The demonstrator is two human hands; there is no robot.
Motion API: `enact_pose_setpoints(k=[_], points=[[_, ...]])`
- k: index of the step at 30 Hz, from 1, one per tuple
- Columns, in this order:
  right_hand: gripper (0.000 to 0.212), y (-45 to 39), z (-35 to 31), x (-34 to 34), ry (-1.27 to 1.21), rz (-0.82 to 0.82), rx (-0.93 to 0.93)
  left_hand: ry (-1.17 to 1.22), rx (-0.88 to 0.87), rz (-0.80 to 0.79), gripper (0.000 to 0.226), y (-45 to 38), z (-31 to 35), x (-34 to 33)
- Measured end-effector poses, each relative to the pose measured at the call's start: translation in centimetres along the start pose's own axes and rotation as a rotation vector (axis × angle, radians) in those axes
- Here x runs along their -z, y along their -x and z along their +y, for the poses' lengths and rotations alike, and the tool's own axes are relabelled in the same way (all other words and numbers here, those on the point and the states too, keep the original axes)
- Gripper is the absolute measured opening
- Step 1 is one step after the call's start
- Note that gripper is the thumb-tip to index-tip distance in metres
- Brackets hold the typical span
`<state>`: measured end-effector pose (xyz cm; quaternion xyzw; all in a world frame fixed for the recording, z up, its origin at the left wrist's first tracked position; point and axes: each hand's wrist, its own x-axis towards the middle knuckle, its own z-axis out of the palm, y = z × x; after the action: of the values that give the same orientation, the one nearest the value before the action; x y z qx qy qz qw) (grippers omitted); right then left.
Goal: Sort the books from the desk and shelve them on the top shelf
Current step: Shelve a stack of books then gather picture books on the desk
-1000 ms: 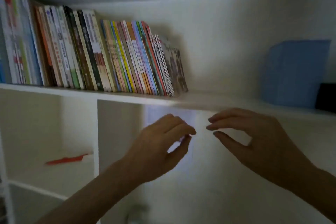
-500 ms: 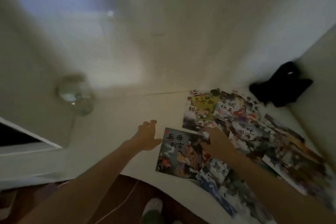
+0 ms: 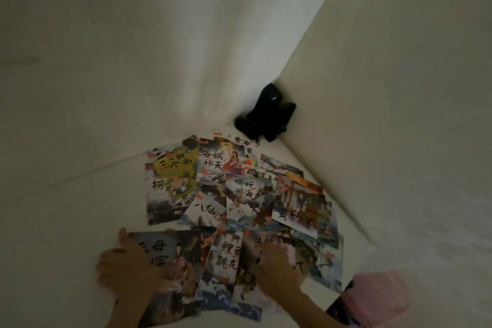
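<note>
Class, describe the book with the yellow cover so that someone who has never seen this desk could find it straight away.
Start at the black object in the desk's far corner, where the walls meet. The spread of picture books begins just in front of it; go to its far left edge. The yellow-covered book lies there, tilted, the only bright yellow cover among dark, bluish ones.

A home study corner, dimly lit; a white desk (image 3: 66, 221) against plain walls, picture books (image 3: 239, 208) strewn toward one o'clock; a pink item (image 3: 378, 298) at four o'clock.

Overlapping picture books (image 3: 239, 208) hide one another's covers; forearms and a pink object (image 3: 378, 298) are cropped below.
</note>
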<state>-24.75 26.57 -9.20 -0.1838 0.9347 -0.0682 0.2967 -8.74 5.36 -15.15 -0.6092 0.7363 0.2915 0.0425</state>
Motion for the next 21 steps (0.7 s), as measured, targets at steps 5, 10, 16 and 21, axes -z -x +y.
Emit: enact_pose_setpoints(k=[5,10,16,21], points=[[0.026,1.9,4.3,-1.1,-0.059,0.052,-0.087,0.046,-0.139,-0.050,0.068,0.2,2.0,1.8],[0.027,2.5,6.0,-2.2,0.004,0.105,-0.094,-0.014,-0.478,0.041,0.056,0.8,5.5,5.4],[0.028,0.9,7.3,-3.6,-0.023,0.150,-0.076,0.295,-0.668,-0.055,0.048,2.8,12.0,11.3],[0.029,0.5,7.2,-2.7,-0.428,0.303,-0.258,0.561,-0.403,-0.547,0.042,3.1,13.9,3.8]])
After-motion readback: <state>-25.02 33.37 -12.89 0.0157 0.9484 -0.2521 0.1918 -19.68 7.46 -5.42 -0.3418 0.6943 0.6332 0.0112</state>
